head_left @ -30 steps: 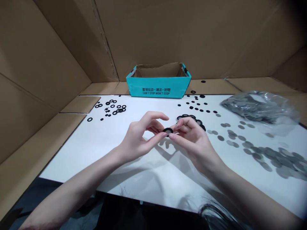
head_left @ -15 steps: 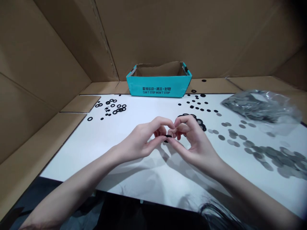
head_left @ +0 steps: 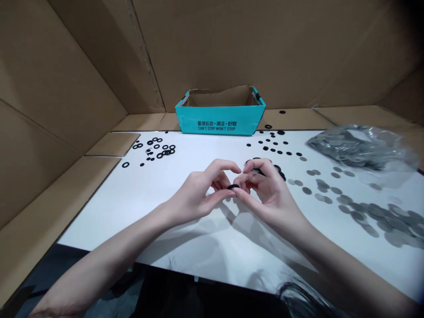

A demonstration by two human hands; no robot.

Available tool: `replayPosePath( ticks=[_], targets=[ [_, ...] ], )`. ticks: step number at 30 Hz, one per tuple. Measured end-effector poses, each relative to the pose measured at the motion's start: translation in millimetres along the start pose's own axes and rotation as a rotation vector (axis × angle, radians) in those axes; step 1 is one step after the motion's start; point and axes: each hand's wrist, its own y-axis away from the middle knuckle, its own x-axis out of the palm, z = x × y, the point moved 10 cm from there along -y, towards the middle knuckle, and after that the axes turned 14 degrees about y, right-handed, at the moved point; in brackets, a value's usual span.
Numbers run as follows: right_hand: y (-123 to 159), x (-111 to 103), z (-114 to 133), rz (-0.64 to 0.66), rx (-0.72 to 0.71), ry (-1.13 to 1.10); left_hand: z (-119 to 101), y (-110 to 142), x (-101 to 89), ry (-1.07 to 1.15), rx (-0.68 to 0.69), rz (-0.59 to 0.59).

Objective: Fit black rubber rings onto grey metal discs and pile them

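Cardboard walls (head_left: 232,53) are seen from the head camera around a white table (head_left: 149,190), with a teal box (head_left: 218,121) set at its far edge. One thin black round piece (head_left: 233,186) is pinched above the table between the left hand (head_left: 207,190) and the right hand (head_left: 266,190), seemingly not yet finished. Behind the right hand, a partly hidden black cluster (head_left: 278,170) is gathered, apparently done; many black rings (head_left: 167,152) at left and grey discs (head_left: 345,199) at right, near a clear bag (head_left: 361,148), are left loose.
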Motion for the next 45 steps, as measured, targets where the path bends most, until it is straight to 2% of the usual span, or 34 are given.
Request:
replayPosePath(
  ticks=[8,12,15,18,21,23,25,28,30,32,34,37,40,45],
  targets=[
    [2,-1,7,0.020,-0.053,0.059,2,-2,-0.3,-0.010,-0.075,0.078],
    [-1,3,10,0.051,-0.110,0.078,11,0,0.7,0.002,-0.125,0.094],
    [-9,-11,2,0.005,-0.088,0.142,22,-1,-9.7,-0.032,-0.175,0.066],
    [-21,-47,-16,-0.105,-0.011,0.283,24,-3,-36.1,-0.106,-0.165,-0.016],
    [-29,-92,-40,-0.211,0.106,0.459,23,-5,-74.6,-0.205,-0.168,-0.145],
    [-33,-111,-55,-0.238,0.185,0.558,24,-4,-99.9,-0.247,-0.200,-0.211],
    [-36,-117,-66,-0.216,0.241,0.644,27,-2,-124.7,-0.274,-0.234,-0.260],
    [-41,-110,-72,-0.156,0.278,0.735,36,8,-168.4,-0.382,-0.298,-0.357],
    [-43,-105,-69,-0.152,0.272,0.762,43,21,-203.3,-0.547,-0.369,-0.455],
    [-43,-105,-62,-0.157,0.263,0.786,55,36,-235.1,-0.761,-0.509,-0.515],
    [-39,-111,-56,-0.162,0.268,0.812,65,48,-255.3,-0.832,-0.575,-0.530],
    [-25,-128,-53,-0.170,0.316,0.842,83,54,-263.3,-0.875,-0.636,-0.461],
    [-5,-148,-55,-0.173,0.380,0.871,100,51,-256.3,-0.914,-0.649,-0.380],
    [25,-184,-65,-0.226,0.419,0.918,120,45,-252.0,-1.014,-0.692,-0.343]
  ],
)
